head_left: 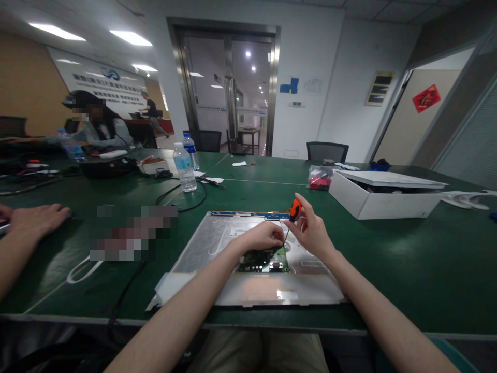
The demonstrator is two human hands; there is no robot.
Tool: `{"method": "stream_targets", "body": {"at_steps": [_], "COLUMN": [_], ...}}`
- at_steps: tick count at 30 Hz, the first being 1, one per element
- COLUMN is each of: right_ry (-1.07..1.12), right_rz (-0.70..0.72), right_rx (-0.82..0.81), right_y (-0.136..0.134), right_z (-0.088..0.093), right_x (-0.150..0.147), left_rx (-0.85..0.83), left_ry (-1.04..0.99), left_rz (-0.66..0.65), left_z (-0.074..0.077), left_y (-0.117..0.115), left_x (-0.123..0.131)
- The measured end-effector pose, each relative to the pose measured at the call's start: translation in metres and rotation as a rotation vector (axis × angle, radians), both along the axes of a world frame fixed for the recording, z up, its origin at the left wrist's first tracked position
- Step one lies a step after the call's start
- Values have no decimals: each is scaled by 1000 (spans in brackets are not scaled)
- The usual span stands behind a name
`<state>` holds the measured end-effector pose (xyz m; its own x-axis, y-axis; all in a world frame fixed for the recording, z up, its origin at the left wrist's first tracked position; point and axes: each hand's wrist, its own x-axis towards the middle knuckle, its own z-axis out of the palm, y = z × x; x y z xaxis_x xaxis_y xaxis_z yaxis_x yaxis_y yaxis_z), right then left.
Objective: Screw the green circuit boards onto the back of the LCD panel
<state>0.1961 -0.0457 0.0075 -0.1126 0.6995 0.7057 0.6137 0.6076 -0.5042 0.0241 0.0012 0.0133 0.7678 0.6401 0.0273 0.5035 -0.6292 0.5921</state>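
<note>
My right hand [314, 230] grips a screwdriver [295, 209] with an orange and black handle, its thin shaft slanting down to the upper right corner of a green circuit board [262, 260]. Close to the screwdriver's tip, my left hand [267, 235] has its fingers curled together over the board; whatever they pinch is hidden. The board sits on a flat silver metal panel [194, 252], which looks like the back of a display. Along the panel's far edge runs a narrow blue circuit strip [248, 214].
At right stands a white box [388, 199] beside a plastic bag with something red [320, 177]. Water bottles [185, 168] and a black cable [202, 204] lie beyond the panel at left. Another person's hand [41, 220] rests on the green table [407, 269] at far left.
</note>
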Motion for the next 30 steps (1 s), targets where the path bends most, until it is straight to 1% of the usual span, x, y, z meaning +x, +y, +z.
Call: {"method": "stream_targets", "body": {"at_steps": [5,10,15,22,30], "right_ry": [12,18,16,3,52], "right_rz": [48,4,-11,-40,27], "right_rx": [-29,8,12,21,-14], "right_y": [-4,0,2,2,-3], "right_z": [4,3,0,1,4], "right_x": [-2,-2,-1,0,-3], "left_rx": [-14,-18,-20,-8,-14], "left_ry": [4,4,2,-8,-4], "left_rz": [-6,-9,-12,-4,0], "left_z": [-1,-2,-2,-2,-2], "left_y": [1,1,2,0,2], "left_x": [-1,0,0,0,0]}}
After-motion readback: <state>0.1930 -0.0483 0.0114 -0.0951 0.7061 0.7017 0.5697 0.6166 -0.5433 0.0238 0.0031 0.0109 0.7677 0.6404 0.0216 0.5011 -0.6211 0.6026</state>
